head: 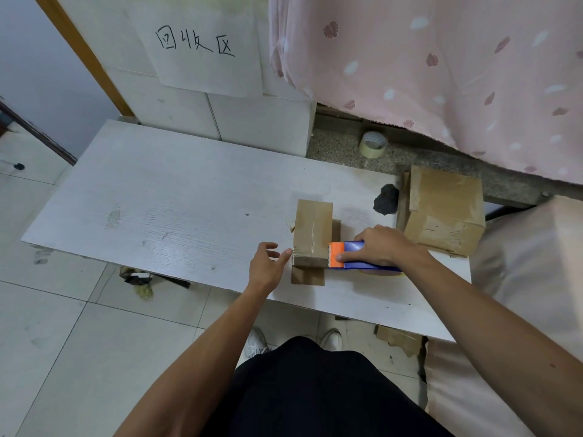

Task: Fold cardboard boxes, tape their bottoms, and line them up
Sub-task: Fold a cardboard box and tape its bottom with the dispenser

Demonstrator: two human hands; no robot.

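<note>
Head view: a person looks down at both arms, which reach over a white desk.
Big box: on the desk's far corner, just beyond the right grip and to its right. It has tape across the top and seems finished and set aside.
Small box: on the desk between the two grips, touched by both. It stands bottom-up so the seam faces the tape, which runs along the top and down the near face. The open flaps splay on the desk below it.
Dispenser: lies low with its orange toothed end against the small box's near right edge. This is probably where the strip gets cut.
Spare roll: on the stone ledge, well beyond the right grip and out of use.
Right grip: clamped on the dispenser. The fingers wrap over its blue body, the thumb lies along the near side, and the wrist is low with the forearm coming in from the right.
Left grip: apart and holding nothing. The fingers are loosely spread and a fingertip touches the small box's near left corner, likely bracing it against the dispenser's push.
</note>
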